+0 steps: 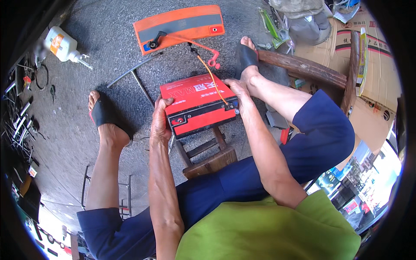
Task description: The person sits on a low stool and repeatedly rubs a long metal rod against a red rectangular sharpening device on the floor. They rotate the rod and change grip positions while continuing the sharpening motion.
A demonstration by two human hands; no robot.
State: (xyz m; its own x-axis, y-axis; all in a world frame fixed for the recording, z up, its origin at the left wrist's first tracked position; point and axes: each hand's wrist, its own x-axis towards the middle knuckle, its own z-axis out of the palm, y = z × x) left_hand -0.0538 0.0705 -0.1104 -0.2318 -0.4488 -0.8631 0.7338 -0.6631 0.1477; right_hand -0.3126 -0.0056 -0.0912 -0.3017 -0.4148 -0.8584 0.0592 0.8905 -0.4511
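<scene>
A red and black box-shaped battery point(190, 93) is held between my two hands, above a small wooden stool point(215, 160). My left hand point(161, 119) grips its left side, with the thumb at the upper edge. Around the right side closes my right hand point(239, 91), its fingers partly hidden. An orange wire point(208, 69) ends at a terminal on the battery's near right corner. Red and black connectors, including a red terminal clip point(213, 59), hang on the wiring beyond. An orange and grey battery point(180, 28) lies farther off with a black connector point(156, 41) over it.
A T-handled wrench point(134, 71) rests on the ground left of the red battery. At far left are a white bottle point(63, 45) with a nozzle and several metal tools point(19, 121). A wooden frame point(303, 67) and flattened cardboard point(368, 65) lie at right.
</scene>
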